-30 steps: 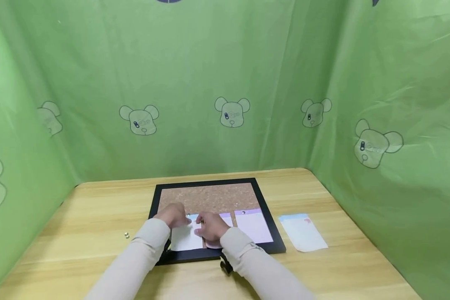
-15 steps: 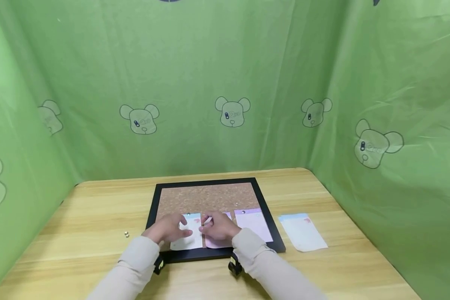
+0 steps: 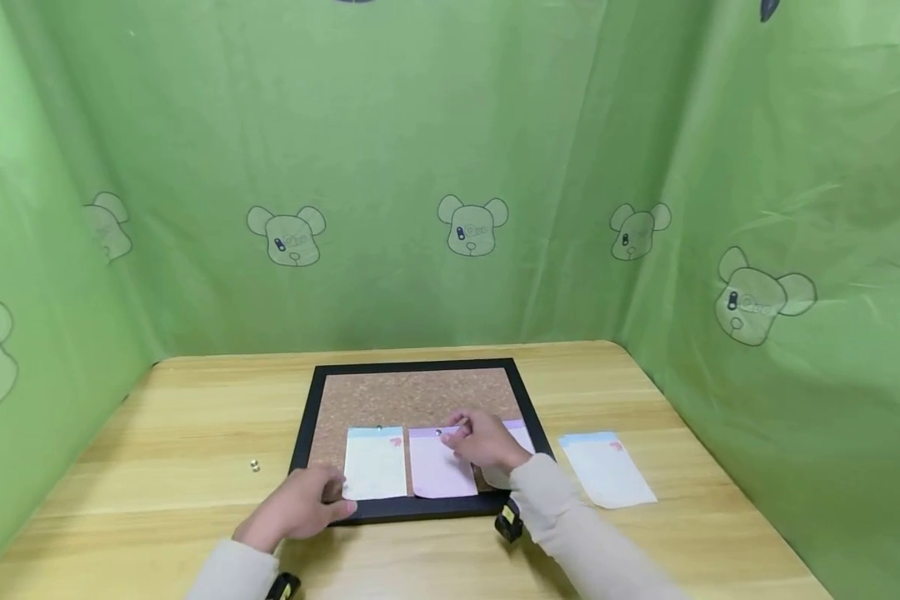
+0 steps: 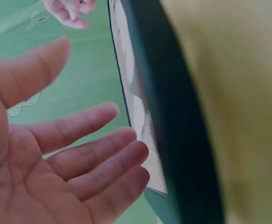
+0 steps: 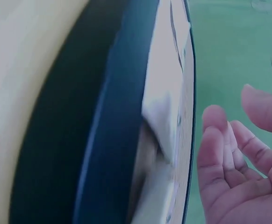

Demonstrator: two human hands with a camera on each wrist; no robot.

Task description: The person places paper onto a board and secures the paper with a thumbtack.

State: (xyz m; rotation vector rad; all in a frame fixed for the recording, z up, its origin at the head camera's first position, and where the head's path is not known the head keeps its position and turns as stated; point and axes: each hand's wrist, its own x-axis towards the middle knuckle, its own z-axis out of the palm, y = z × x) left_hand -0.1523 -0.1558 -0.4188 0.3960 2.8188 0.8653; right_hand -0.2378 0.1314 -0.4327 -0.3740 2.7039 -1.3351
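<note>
A black-framed cork board [image 3: 412, 397] lies on the table. Along its lower half are a white note sheet with a blue top [image 3: 375, 468], a purple-topped sheet [image 3: 441, 468] in the middle, and another purple-topped sheet [image 3: 520, 435] at right, partly hidden. A silver pushpin [image 3: 379, 427] sits at the top of the left sheet; a second pushpin [image 3: 439, 432] tops the middle one. My left hand [image 3: 300, 504], fingers spread and holding nothing, is by the frame's lower left corner. My right hand [image 3: 483, 442] hovers over the middle and right sheets, fingers loosely bent around nothing in the right wrist view.
To the right of the board a loose blue-topped sheet [image 3: 607, 471] lies on the wooden table [image 3: 195, 417]. Two small silver pins [image 3: 255, 466] rest left of the board. Green curtains [image 3: 390, 167] with bear-head drawings enclose the back and sides.
Both hands have drawn apart: the left moved down and left off the blue-topped sheet, the right moved right. The middle sheet and its pushpin have come into view.
</note>
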